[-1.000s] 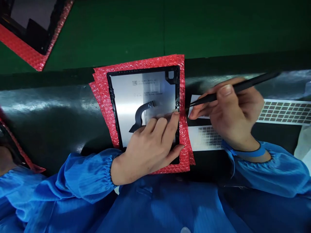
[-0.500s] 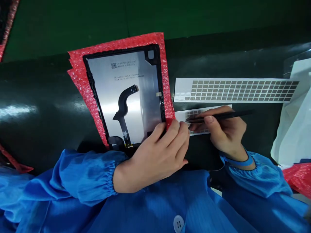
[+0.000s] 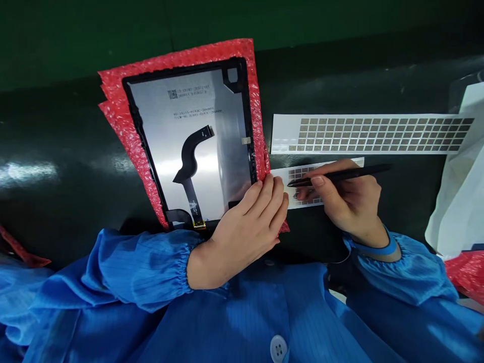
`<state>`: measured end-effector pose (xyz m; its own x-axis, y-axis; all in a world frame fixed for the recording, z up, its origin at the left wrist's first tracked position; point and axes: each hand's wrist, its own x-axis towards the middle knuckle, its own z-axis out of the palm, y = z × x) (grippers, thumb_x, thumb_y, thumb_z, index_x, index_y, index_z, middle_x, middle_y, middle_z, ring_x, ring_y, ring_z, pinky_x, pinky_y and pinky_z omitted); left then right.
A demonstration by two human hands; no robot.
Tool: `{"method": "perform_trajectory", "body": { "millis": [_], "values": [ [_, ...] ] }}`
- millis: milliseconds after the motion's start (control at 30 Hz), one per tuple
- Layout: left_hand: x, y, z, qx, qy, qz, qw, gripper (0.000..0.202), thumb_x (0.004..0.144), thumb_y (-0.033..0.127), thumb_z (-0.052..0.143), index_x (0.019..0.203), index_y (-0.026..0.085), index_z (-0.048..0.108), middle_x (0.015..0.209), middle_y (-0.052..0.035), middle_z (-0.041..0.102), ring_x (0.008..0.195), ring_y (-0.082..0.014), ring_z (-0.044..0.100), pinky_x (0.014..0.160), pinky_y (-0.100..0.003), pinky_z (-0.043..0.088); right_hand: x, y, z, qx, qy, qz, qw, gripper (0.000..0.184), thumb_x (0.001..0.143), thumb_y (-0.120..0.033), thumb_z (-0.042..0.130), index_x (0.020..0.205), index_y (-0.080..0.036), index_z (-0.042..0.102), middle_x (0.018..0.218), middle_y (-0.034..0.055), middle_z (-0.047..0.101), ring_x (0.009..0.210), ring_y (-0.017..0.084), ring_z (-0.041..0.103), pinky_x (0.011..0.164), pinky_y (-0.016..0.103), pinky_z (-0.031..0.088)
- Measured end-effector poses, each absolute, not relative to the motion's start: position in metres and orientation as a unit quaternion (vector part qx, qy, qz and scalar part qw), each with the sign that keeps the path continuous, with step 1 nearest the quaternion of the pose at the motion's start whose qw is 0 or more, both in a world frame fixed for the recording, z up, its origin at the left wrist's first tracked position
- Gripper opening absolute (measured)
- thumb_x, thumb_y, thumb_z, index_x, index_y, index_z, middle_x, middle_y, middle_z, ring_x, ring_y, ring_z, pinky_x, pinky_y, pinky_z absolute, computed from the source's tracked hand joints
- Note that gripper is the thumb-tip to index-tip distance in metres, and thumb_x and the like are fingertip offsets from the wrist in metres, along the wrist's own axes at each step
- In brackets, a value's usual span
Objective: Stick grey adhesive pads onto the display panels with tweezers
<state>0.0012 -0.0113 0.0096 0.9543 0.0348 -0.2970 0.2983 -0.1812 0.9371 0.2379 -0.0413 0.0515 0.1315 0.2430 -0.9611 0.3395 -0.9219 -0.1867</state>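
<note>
My left hand (image 3: 242, 227) lies over the lower right corner of a tablet display panel (image 3: 223, 156), fingers stretched out onto the red bubble wrap (image 3: 260, 131) beneath it. The panel's silvery back faces up in a black frame, with a black flex cable (image 3: 189, 154) curving across it. In my right hand (image 3: 351, 201) are black tweezers (image 3: 351, 174), gripped like a pen, their tips pointing left near my left fingertips. Under the tweezers is a small white sheet (image 3: 280, 176) of grey square stickers, partly covered by my right hand.
A longer white sheet of grey square stickers (image 3: 283, 133) lies behind my right hand. White sheeting (image 3: 454, 201) and more red bubble wrap (image 3: 467, 275) are at the far right. A strip of red wrap (image 3: 28, 252) shows at the left. The bench (image 3: 68, 136) is dark green.
My left hand has drawn slightly left and up along the panel corner, its fingertips moving away from the tweezer tips. The tweezers stay in my right hand, turned slightly.
</note>
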Motion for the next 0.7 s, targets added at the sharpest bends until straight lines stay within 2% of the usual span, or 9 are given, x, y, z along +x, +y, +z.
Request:
{"method": "perform_trajectory", "body": {
  "millis": [133,367,567,633,700],
  "values": [
    [0.002,-0.012,0.01,0.762,0.113,-0.101,0.629,0.08,0.106,0.057,0.058,0.16,-0.002,0.053,0.167,-0.0295,0.051,0.157,-0.041,0.053,0.13,-0.05,0.046,0.238,-0.041,0.049,0.748,0.191,-0.634,0.045,0.007,0.107,-0.034,0.075,0.107,-0.03,0.081,0.077,0.0005,0.078,0.059,0.019,0.076,0.048,0.031,0.065],
    [0.002,-0.013,0.009,0.751,0.118,-0.098,0.643,0.075,0.108,0.053,0.054,0.159,-0.003,0.054,0.167,-0.0297,0.052,0.155,-0.0398,0.055,0.128,-0.05,0.046,0.237,-0.042,0.048,0.752,0.175,-0.634,0.046,0.01,0.108,-0.03,0.074,0.104,-0.02,0.076,0.073,0.0013,0.079,0.057,0.015,0.077,0.052,0.021,0.065],
    [0.001,-0.005,0.009,0.743,0.108,-0.088,0.654,0.091,0.104,0.066,0.059,0.159,-0.005,0.052,0.166,-0.0319,0.051,0.156,-0.0428,0.052,0.132,-0.052,0.042,0.238,-0.039,0.047,0.795,0.085,-0.6,-0.008,0.019,0.102,-0.039,0.082,0.095,-0.021,0.077,0.076,0.0049,0.081,0.054,0.02,0.076,0.049,0.029,0.065],
    [-0.01,0.007,0.007,0.73,0.125,-0.044,0.671,0.08,0.106,0.063,0.057,0.154,-0.002,0.059,0.16,-0.0285,0.058,0.152,-0.0412,0.057,0.129,-0.051,0.047,0.237,-0.031,0.044,0.814,0.076,-0.575,-0.022,0.019,0.099,-0.039,0.084,0.094,-0.021,0.079,0.079,0.0066,0.081,0.054,0.021,0.076,0.05,0.032,0.066],
    [-0.026,0.021,0.003,0.72,0.168,-0.006,0.674,0.055,0.11,0.046,0.056,0.144,0.005,0.067,0.138,-0.0205,0.074,0.13,-0.0332,0.072,0.118,-0.047,0.057,0.233,-0.018,0.037,0.83,0.09,-0.55,-0.038,0.02,0.096,-0.038,0.087,0.091,-0.02,0.08,0.076,0.0072,0.079,0.052,0.022,0.074,0.048,0.033,0.064]
  ]
}}
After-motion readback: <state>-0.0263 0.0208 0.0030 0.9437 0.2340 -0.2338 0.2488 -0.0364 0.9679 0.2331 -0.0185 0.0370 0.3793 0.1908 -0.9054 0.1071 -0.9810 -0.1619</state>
